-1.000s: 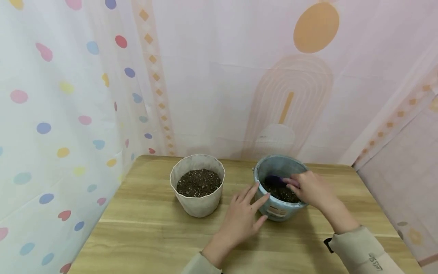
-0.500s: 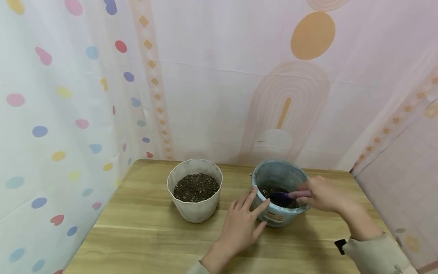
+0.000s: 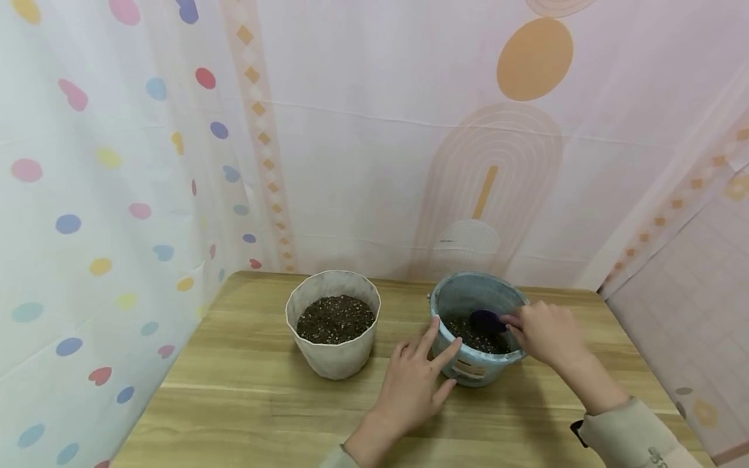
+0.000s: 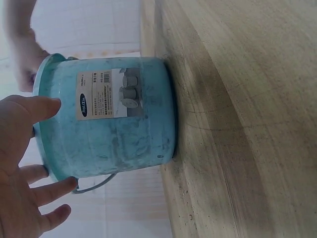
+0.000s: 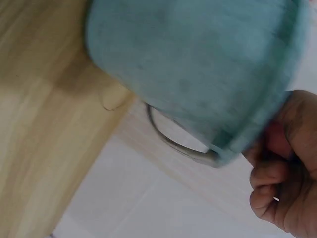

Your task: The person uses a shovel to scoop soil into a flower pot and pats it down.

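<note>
Steadying seems left to the left hand (image 3: 409, 387), its fingers loosely spread at the near rim of the round blue plastic bucket (image 3: 453, 296) on the right; light pressure should do. The right hand (image 3: 550, 333) grips a purple plastic scoop (image 3: 487, 321) inside, its bite into dark crumbly soil (image 3: 473, 340) hard to judge; shallow, level strokes should spill least. Left stands a faceted white pot (image 3: 335, 361).

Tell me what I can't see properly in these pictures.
Scoop: in the head view, the right hand hides most of its handle.
Bucket: in the head view, soil hides its floor; in the right wrist view, it is blurry and the top edge cuts it off.
Label: in the left wrist view, its smallest print is too tiny.
Left sleeve: the head view's bottom edge cuts most off.
</note>
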Demonstrator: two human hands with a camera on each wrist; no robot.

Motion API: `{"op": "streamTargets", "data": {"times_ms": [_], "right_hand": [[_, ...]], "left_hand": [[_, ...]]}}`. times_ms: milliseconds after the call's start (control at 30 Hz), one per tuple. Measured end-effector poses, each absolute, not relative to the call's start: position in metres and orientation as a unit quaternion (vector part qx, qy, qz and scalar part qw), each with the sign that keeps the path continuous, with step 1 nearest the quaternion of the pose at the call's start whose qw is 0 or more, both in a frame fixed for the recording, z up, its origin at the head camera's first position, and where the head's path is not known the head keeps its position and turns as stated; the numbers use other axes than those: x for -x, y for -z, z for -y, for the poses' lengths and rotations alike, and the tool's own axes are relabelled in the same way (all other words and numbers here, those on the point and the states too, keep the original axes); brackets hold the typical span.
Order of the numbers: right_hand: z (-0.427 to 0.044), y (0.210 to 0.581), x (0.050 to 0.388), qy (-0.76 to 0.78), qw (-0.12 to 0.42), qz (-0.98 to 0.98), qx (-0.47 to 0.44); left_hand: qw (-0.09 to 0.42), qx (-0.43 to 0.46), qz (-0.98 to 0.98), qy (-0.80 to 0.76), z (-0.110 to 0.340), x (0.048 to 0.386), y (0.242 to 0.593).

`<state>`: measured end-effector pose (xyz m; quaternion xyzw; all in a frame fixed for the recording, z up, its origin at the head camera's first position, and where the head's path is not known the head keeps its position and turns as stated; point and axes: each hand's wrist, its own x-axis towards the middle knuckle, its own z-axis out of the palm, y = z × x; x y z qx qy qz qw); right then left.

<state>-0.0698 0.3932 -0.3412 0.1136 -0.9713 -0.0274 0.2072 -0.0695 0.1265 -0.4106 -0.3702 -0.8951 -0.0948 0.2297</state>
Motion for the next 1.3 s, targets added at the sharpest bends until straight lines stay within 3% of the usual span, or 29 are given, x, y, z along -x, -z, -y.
{"op": "streamTargets", "data": {"times_ms": [67, 400, 1067, 1300], "right_hand": [[-0.394, 0.343, 0.070, 0.037, 0.204, 0.971, -0.116], [-0.399, 0.325, 0.068, -0.082, 0.043, 0.986, -0.136], [-0.417, 0.326, 0.060, -0.360, -0.053, 0.921, -0.140], [-0.413, 0.329, 0.065, -0.411, -0.069, 0.904, -0.097]], "left_hand": [[0.228, 0.373, 0.894, 0.096, -0.127, 0.070, 0.410], [0.220, 0.380, 0.892, 0.106, -0.126, 0.069, 0.409], [0.190, 0.380, 0.897, 0.124, -0.124, 0.067, 0.412], [0.179, 0.378, 0.900, 0.124, -0.124, 0.069, 0.412]]}}
